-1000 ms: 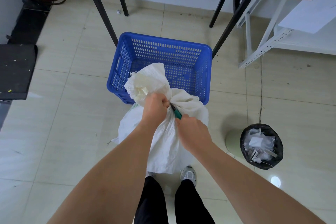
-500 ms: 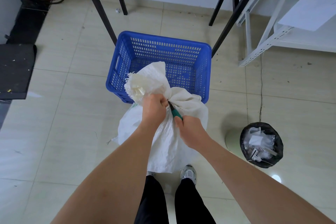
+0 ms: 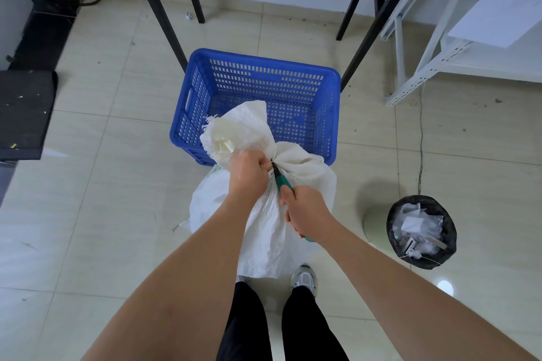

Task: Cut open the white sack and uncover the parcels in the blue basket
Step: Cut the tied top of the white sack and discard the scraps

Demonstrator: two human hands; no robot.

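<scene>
A white woven sack [image 3: 264, 223] stands on the floor in front of my legs, its tied neck and frayed top leaning over the near rim of the blue basket [image 3: 264, 79]. My left hand [image 3: 247, 174] grips the bunched neck just below the frayed top. My right hand [image 3: 305, 211] holds a green-handled cutter [image 3: 282, 182], whose dark tip points into the tie at the neck, right beside my left fingers. The visible part of the basket's inside holds nothing; no parcels show.
A black-lined waste bin [image 3: 421, 231] full of white scraps stands on the tiles at the right. Black legs [image 3: 164, 17] of a yellow-topped table straddle the basket behind it. A white metal rack [image 3: 425, 67] is at the far right, a black mat [image 3: 23, 114] at the left.
My right hand has slid back down toward me along the cutter handle, showing more of the green grip. My left hand keeps its hold on the sack's neck.
</scene>
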